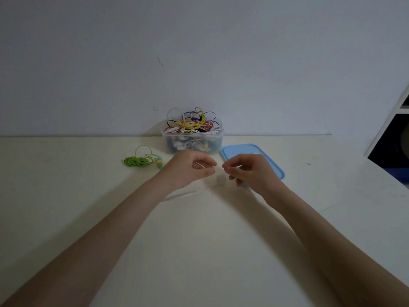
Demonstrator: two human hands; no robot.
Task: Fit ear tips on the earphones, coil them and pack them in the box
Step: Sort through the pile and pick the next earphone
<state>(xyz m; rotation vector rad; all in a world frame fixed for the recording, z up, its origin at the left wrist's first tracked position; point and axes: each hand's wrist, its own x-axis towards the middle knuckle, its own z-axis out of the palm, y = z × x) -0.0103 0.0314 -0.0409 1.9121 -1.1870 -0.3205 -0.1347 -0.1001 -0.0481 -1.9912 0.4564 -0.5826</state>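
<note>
My left hand [192, 168] and my right hand [247, 170] are held close together above the table, both pinching a thin white earphone cable [183, 194] that trails down and left onto the tabletop. A small pale blurred piece [220, 178] hangs between the hands; I cannot tell if it is an earbud or an ear tip. Behind them stands a clear plastic box [192, 140] filled with tangled earphones in yellow, purple, pink and white. A coiled green earphone set [141, 161] lies to the box's left.
The box's blue lid [250, 151] lies flat on the cream table [199, 240], partly under my right hand. A grey wall runs along the table's back edge. A dark shelf unit [394, 138] stands beyond the table's right edge.
</note>
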